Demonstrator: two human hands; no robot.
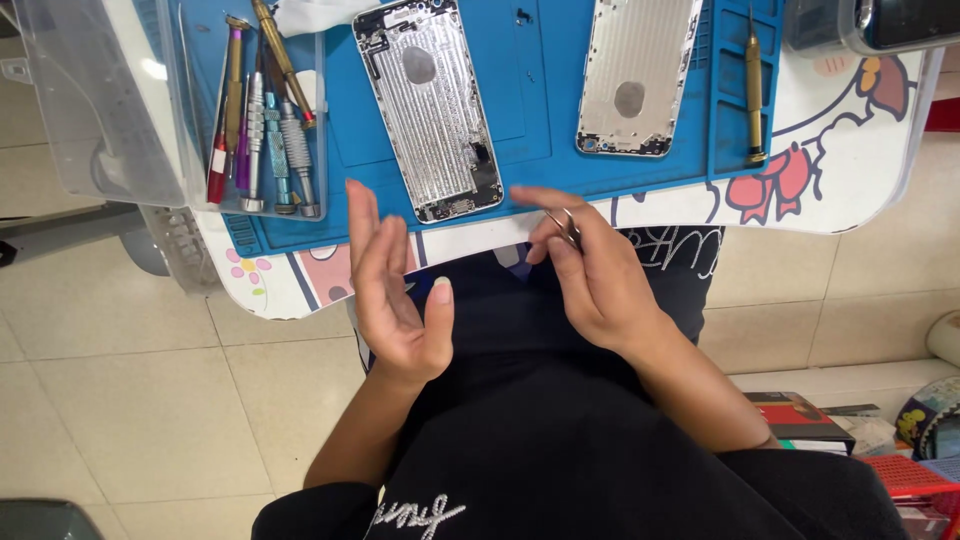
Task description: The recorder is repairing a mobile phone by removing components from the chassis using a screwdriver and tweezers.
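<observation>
My left hand (395, 290) hovers open over my lap, palm turned right, fingers straight and empty. Beside it, my right hand (590, 270) pinches thin metal tweezers (566, 226) near the front edge of the table. Just beyond both hands lies an opened phone housing (428, 105) with silver inner plate on a blue work mat (540, 90). A second silver phone housing (635, 75) rests further right on the same mat.
Several coloured screwdrivers (262, 120) lie in a clear tray at the mat's left. A brass-handled screwdriver (755, 90) sits at the mat's right edge. The small white table (850, 150) has cartoon prints. Boxes and clutter (870, 440) sit on the tiled floor at right.
</observation>
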